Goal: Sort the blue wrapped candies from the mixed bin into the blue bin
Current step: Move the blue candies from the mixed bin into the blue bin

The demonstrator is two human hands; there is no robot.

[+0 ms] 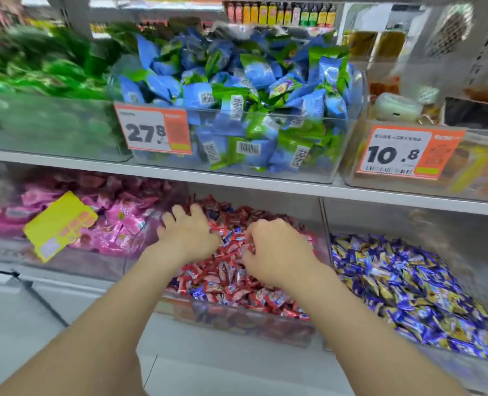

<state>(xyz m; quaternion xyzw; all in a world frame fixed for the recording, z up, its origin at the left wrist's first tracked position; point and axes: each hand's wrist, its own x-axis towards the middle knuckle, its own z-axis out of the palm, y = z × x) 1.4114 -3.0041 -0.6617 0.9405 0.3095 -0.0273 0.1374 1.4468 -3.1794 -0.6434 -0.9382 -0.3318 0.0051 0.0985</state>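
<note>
The mixed bin (237, 324), a clear box on the lower shelf, is heaped with red wrapped candies (225, 275) and a few blue wrapped candies (198, 294) among them. Both my hands are dug into this heap. My left hand (187, 231) lies on the far left of the pile with its fingers curled down into the candies. My right hand (274, 250) sits to the right, its fingers bent into the pile and hidden. What either hand holds cannot be seen. The blue bin (465, 350), full of blue and gold candies (402, 290), stands directly to the right.
A bin of pink candies (114, 224) with a yellow tag (58, 224) is on the left. The upper shelf (180, 174) carries a bin of blue and green packets (237, 104) with a 27.8 price tag (153, 130), green packets at left, and a 10.8 tag (405, 152) at right.
</note>
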